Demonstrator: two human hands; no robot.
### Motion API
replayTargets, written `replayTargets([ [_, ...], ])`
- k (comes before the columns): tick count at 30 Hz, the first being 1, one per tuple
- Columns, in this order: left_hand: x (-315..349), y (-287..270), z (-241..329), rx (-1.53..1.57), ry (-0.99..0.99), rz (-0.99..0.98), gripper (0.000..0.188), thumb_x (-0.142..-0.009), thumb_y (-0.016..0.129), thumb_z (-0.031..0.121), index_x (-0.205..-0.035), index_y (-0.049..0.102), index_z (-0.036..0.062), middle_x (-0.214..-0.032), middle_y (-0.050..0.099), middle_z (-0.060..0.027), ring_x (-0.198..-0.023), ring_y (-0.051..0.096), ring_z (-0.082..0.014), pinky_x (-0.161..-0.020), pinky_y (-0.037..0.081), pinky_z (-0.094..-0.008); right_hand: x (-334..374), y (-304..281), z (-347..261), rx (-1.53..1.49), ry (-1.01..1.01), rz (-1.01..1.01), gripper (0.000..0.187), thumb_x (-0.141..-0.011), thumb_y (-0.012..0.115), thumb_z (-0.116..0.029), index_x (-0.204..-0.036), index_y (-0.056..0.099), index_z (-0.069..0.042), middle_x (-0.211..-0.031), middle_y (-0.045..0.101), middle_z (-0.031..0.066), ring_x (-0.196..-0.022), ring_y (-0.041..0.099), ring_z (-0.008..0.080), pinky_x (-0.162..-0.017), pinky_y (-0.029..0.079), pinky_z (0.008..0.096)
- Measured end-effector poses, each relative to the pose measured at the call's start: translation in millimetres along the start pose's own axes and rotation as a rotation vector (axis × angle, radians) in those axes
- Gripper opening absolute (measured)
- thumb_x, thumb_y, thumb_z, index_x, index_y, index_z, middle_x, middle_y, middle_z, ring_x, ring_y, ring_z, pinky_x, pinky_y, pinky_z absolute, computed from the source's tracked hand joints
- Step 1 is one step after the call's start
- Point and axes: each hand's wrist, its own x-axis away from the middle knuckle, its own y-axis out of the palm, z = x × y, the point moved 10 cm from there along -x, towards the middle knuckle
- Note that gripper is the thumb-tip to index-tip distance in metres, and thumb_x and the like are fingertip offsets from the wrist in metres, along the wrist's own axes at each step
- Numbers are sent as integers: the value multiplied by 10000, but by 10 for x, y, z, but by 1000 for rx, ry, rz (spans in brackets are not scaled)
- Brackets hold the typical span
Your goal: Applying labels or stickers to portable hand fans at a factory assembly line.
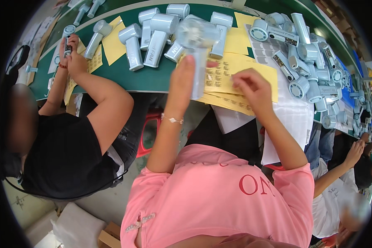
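My left hand (182, 80) is wrapped round the handle of a light blue handheld fan (199, 70), held upright above the table. Its round head is smeared by motion. Over a yellow sheet of small printed stickers (262, 76) hovers my right hand (252, 84), thumb and fingers drawn together at the sheet's middle. Whether a sticker is between those fingertips is too small to tell. More yellow sheets lie under this one, overhanging the table's near edge. Several light blue handheld fans (156, 39) lie just beyond my left hand.
A big heap of handheld fans (312, 62) covers the right side of the green table (111, 78), beside white sheets (287, 124) hanging over its edge. At left, a co-worker in black (70, 153) handles another fan. Other people sit at far right. A red stool (146, 134) stands below.
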Motion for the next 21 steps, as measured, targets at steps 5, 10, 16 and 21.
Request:
replayTargets([
  [5, -17, 263, -173, -224, 20, -42, 498, -900, 418, 466, -878, 545, -14, -777, 604, -178, -711, 579, -277, -642, 436, -344, -42, -133, 601, -295, 585, 29, 103, -806, 616, -39, -881, 620, 32, -801, 604, 19, -672, 552, 62, -601, 452, 189],
  [10, 11, 251, -153, -518, 107, -7, 429, -866, 526, 402, -856, 516, -26, -735, 572, -191, -683, 567, -340, -624, 436, -373, 117, 15, 727, -270, 611, 7, 110, -813, 598, -24, -911, 601, 27, -801, 588, 9, -703, 532, 48, -623, 433, 187],
  [16, 15, 221, -219, -419, 34, -9, 455, -866, 507, 437, -900, 521, -17, -726, 599, -184, -682, 595, -342, -617, 451, -379, 116, -9, 703, -309, 612, -9, 113, -812, 604, -42, -902, 610, 26, -774, 596, 12, -692, 542, 54, -614, 436, 188],
  [21, -28, 185, -156, -466, 85, 36, 473, -870, 488, 452, -920, 527, -17, -726, 604, -186, -693, 598, -352, -628, 458, -392, -35, 43, 668, -107, 595, -72, 122, -787, 620, -62, -872, 624, 25, -714, 613, 37, -645, 558, 76, -602, 448, 208],
])
